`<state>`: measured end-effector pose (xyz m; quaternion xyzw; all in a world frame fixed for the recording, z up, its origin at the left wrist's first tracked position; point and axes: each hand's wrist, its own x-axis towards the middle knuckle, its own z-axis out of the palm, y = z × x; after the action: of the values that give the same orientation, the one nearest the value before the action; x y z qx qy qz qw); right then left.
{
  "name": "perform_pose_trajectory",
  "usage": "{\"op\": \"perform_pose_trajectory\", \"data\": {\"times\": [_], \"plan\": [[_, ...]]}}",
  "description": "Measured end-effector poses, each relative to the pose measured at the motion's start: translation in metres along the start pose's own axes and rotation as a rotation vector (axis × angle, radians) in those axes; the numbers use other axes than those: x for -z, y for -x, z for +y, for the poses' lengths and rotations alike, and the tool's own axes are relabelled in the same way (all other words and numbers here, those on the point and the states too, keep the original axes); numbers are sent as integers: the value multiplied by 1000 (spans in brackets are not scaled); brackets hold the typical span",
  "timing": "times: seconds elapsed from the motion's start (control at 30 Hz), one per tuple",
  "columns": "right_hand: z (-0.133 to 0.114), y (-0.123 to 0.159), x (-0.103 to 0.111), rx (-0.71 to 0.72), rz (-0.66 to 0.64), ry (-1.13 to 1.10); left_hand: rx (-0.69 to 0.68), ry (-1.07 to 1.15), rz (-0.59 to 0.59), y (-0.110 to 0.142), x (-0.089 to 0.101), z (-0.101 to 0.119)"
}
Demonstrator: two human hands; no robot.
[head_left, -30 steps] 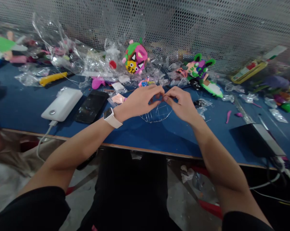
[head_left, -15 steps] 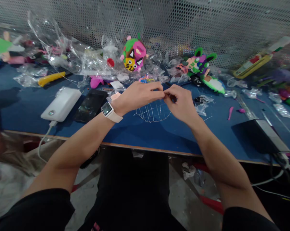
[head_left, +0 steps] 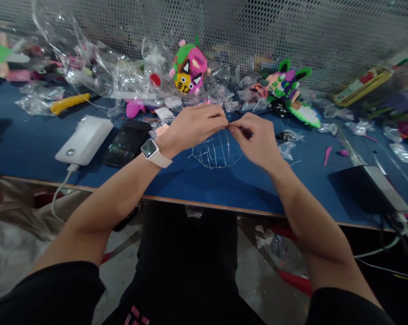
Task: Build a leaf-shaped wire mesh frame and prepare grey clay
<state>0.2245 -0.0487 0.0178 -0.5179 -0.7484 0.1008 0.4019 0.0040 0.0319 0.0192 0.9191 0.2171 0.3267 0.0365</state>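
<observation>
Both hands meet at the far edge of a thin wire mesh frame [head_left: 215, 155], a rounded shape of crossed silvery wires with a twisted rim curving towards me. My left hand [head_left: 199, 124], with a watch [head_left: 150, 149] on its wrist, pinches the frame's far side and hides part of it. My right hand [head_left: 254, 136] is closed in a pinch at the same spot, thumb and forefinger together, touching the left fingertips. The exact bit of wire between the fingers is too small to see clearly.
A white power bank [head_left: 85, 141] and a dark phone [head_left: 127, 142] lie left, near a yellow cutter knife [head_left: 70, 104]. Colourful clay figures [head_left: 191, 70] and plastic bags [head_left: 129, 74] line the mesh back wall. A black box [head_left: 369, 188] with cables stands right.
The whole view has shifted slightly. Both hands keep pinching at the wire frame's far edge, with the right fingers a little more extended towards the left fingertips.
</observation>
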Motion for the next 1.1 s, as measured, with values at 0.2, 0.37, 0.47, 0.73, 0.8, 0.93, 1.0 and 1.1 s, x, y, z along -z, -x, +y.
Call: {"op": "perform_pose_trajectory", "data": {"times": [0.2,0.37,0.47,0.73,0.8,0.93,1.0,1.1], "plan": [[3,1,-3,-10,7,6,-70,58,-41,4,2,-9],[4,2,-5,15,12,21,-9,149,-37,6,-1,-9],[3,2,-5,23,27,17,14,214,-44,4,-2,-9],[3,2,-6,26,50,20,76,297,-42,0,2,-9],[4,2,-6,23,54,14,127,370,-41,0,0,-8],[6,2,-8,28,51,30,198,615,-30,0,-4,-7],[6,2,-9,42,50,53,233,724,-25,0,-5,-7],[3,5,-9,91,90,117,296,844,-35,0,-6,-6]]}}
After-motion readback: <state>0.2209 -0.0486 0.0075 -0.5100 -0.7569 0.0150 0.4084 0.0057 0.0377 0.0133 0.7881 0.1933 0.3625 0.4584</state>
